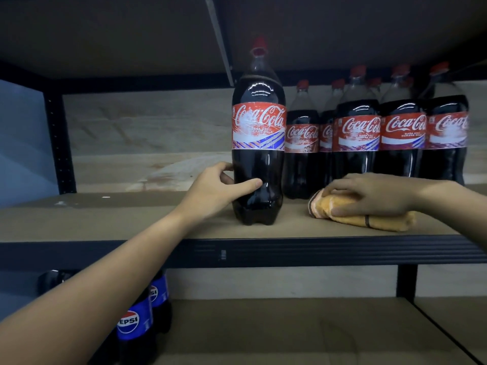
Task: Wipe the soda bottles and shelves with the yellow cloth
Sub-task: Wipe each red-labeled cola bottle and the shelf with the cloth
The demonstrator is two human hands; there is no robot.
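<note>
Head view: I read this as mid-task, far from done. Left hand [220, 187] curls round the lower body of a lone cola bottle [258, 143] standing upright near the shelf [131, 219] front edge. Right hand [374, 196] presses down on the folded yellow cloth [379, 221], fingers bent over it, cloth lying on the shelf just right of that bottle. Other cola bottles [379, 133] stand grouped behind the right hand; their labels look scuffed or dusty, so I can't tell which are wiped. Pepsi bottles [137, 325] sit one shelf down, under the left forearm, probably untouched
</note>
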